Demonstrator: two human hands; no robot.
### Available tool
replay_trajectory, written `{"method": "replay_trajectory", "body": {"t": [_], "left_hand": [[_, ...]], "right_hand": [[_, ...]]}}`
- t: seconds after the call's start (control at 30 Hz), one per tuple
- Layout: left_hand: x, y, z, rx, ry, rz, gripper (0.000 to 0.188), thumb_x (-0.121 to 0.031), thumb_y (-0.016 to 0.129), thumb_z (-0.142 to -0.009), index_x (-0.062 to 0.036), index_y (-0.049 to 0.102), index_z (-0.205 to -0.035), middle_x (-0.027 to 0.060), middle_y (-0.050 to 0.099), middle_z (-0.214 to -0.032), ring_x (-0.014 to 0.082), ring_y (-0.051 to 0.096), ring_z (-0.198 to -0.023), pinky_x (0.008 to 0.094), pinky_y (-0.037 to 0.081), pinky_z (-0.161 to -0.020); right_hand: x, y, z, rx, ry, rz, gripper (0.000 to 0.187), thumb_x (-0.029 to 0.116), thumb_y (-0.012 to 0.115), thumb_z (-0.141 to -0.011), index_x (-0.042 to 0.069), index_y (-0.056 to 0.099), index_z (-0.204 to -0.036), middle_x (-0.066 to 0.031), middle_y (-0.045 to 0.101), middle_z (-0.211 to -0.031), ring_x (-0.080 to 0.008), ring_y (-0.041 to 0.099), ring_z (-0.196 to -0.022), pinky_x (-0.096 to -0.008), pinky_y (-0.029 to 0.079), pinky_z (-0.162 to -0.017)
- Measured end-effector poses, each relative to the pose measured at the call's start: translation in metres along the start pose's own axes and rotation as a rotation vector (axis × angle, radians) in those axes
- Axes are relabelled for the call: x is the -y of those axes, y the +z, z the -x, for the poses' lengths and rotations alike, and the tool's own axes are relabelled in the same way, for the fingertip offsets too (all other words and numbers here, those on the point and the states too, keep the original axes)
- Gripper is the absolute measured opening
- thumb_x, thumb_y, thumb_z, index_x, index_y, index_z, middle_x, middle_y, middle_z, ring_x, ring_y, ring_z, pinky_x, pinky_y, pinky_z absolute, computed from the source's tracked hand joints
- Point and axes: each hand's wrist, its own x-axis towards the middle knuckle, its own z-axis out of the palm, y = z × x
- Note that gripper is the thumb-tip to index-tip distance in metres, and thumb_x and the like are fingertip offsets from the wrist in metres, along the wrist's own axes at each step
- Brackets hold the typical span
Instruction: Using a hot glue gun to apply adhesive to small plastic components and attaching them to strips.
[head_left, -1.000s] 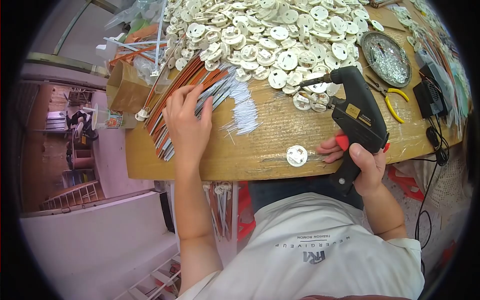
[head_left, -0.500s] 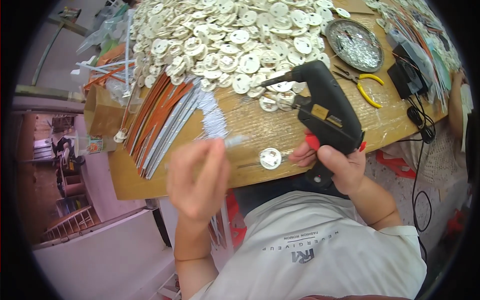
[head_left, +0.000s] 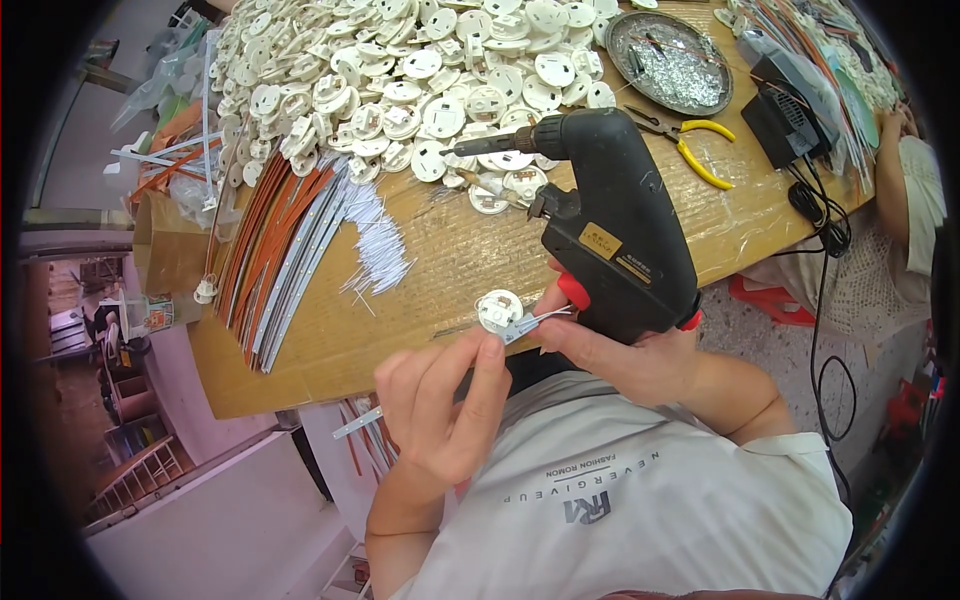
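My right hand (head_left: 640,360) is wrapped round the grip of a black soldering gun (head_left: 622,215) with a red trigger, its tip pointing left over the pile. In my left hand (head_left: 440,400) a pale LED strip (head_left: 517,328) is pinched between thumb and fingertips, and thin white wires (head_left: 548,315) stick out from its end. Those wires reach the thumb and finger of my right hand; whether these grip them I cannot tell. Just behind my left fingertips, a round white disc (head_left: 499,308) with metal contacts lies on the wooden table (head_left: 450,275).
A big heap of white discs (head_left: 420,70) covers the far table. Orange and white strips (head_left: 285,265) and loose white wires (head_left: 380,240) lie left. Right are a round metal dish (head_left: 670,75), yellow-handled pliers (head_left: 695,150) and a black box (head_left: 782,125) with cable. Another person's arm (head_left: 893,170) shows far right.
My left hand has moved right with the LED strip, bringing its wires to the fingers of my right hand. The soldering gun stays in my right hand. The whole view has shifted slightly.
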Motion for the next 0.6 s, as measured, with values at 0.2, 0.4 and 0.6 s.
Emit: {"method": "replay_trajectory", "body": {"t": [0.2, 0.4, 0.6], "left_hand": [[-0.01, 0.004, 0.007, -0.01, -0.292, 0.381, 0.038, 0.008, 0.083, -0.077, 0.0032, 0.075, -0.114, 0.0136, 0.074, -0.1, 0.0245, 0.069, -0.078, 0.0333, 0.054, -0.066], [-0.01, -0.008, 0.0, 0.234, -0.591, 0.788, 0.031, 0.007, 0.083, -0.082, 0.0037, 0.076, -0.113, 0.0152, 0.072, -0.087, 0.0197, 0.069, -0.074, 0.0277, 0.053, -0.065], [-0.011, 0.002, 0.011, 0.149, -0.715, 0.984, 0.024, 0.009, 0.08, -0.085, 0.0049, 0.075, -0.107, 0.012, 0.072, -0.087, 0.0157, 0.067, -0.074, 0.0255, 0.051, -0.066]], "right_hand": [[0.002, 0.002, -0.002, -0.028, 0.126, -0.075, 0.017, 0.0, 0.077, -0.092, 0.001, 0.07, -0.107, -0.0018, 0.072, -0.094, -0.0063, 0.066, -0.08, -0.0241, 0.054, -0.069], [0.0, 0.005, 0.001, 0.074, -0.07, 0.147, 0.019, 0.001, 0.08, -0.088, 0.001, 0.071, -0.105, -0.0028, 0.073, -0.093, -0.0081, 0.068, -0.082, -0.0268, 0.056, -0.072], [-0.004, 0.006, 0.008, 0.015, 0.166, -0.059, 0.019, 0.001, 0.08, -0.088, 0.002, 0.072, -0.105, -0.0017, 0.072, -0.09, -0.0075, 0.068, -0.081, -0.0256, 0.055, -0.071]]}}
